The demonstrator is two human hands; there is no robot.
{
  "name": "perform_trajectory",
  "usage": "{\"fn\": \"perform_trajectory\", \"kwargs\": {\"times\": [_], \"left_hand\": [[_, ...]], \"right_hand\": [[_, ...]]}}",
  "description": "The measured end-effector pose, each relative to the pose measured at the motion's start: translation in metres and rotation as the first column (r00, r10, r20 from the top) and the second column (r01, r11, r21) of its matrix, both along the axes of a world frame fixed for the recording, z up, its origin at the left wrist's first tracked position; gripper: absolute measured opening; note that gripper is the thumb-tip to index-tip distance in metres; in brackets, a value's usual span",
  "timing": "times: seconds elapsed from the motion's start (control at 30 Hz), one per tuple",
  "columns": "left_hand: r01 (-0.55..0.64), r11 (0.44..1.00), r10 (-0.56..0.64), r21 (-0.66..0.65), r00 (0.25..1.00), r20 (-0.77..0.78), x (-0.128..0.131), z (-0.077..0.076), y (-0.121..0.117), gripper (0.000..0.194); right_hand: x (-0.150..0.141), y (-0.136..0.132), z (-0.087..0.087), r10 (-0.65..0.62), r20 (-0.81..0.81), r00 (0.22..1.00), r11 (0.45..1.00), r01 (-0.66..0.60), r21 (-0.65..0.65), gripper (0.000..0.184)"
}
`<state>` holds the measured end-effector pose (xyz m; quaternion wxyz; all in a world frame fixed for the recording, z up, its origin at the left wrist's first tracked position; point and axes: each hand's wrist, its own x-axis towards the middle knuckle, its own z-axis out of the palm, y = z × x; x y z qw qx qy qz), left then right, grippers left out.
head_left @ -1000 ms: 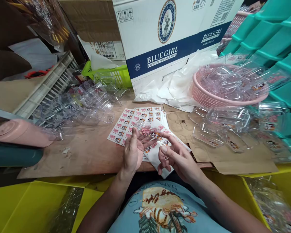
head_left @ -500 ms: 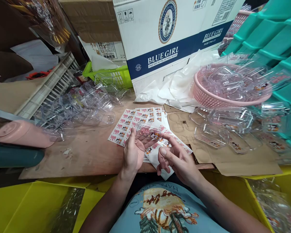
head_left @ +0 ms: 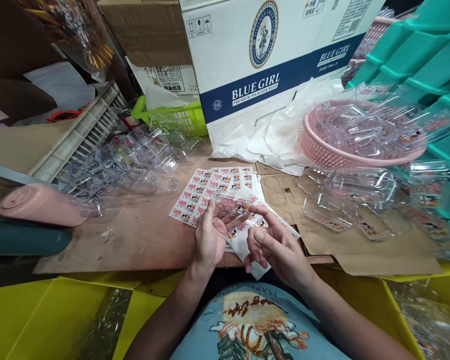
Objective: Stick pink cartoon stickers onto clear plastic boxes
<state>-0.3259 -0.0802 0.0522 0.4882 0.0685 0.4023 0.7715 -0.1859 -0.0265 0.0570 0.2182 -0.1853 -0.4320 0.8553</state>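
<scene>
The clear plastic cover lies across the fingers of my left hand, over the sticker sheets and straight ahead of my body. Its long axis runs from left to right, the right end dipping slightly toward me. Pink lettering shows along its middle, with a cartoon cat toward the right end. My left hand is the nearer to its left end, my right hand to its right.

My left hand is cupped palm up: the thumb stands at the cover's left end while the fingers reach beneath, so the piece is cradled between them. My right hand is loosely curled. Its index finger stretches out to the right end, seemingly touching the edge beside the cat; the thumb stands apart from that finger, and I see nothing pinched between them. Whether the fingertip presses down, I cannot tell.

The sheets rest on the counter, a blank white paper corner poking out between my wrists. Clear plastic pieces crowd the left, and decorated covers lie to the right, near the pink basket.
</scene>
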Motion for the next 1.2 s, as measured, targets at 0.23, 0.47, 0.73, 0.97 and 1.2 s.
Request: {"fn": "perform_trajectory", "kwargs": {"times": [0.23, 0.47, 0.73, 0.97, 1.2], "left_hand": [[0.011, 1.0, -0.011, 0.018, 0.999, -0.033, 0.001, 0.0, 0.001, 0.035], [0.02, 1.0, -0.019, 0.024, 0.999, -0.032, 0.002, 0.001, 0.001, 0.035], [0.021, 0.999, -0.02, 0.038, 0.999, -0.034, 0.001, -0.002, 0.0, 0.034], [0.01, 0.999, -0.009, 0.045, 0.999, -0.041, 0.002, 0.0, 0.001, 0.037], [-0.034, 0.999, 0.033, -0.002, 0.986, -0.163, 0.006, -0.006, 0.005, 0.033]], "right_hand": [[-0.001, 0.001, -0.001, 0.008, 0.001, 1.0, 0.999, -0.008, -0.037, 0.05], [-0.002, 0.002, -0.003, 0.0, 0.019, 1.0, 0.999, 0.001, -0.032, 0.05], [-0.002, 0.002, 0.0, -0.003, -0.008, 1.0, 0.998, 0.003, -0.055, 0.044], [-0.003, 0.003, -0.006, -0.014, 0.025, 1.0, 1.0, 0.014, -0.008, 0.042], [-0.006, -0.001, -0.01, -0.062, 0.121, 0.991, 0.984, 0.041, 0.171, 0.047]]}}
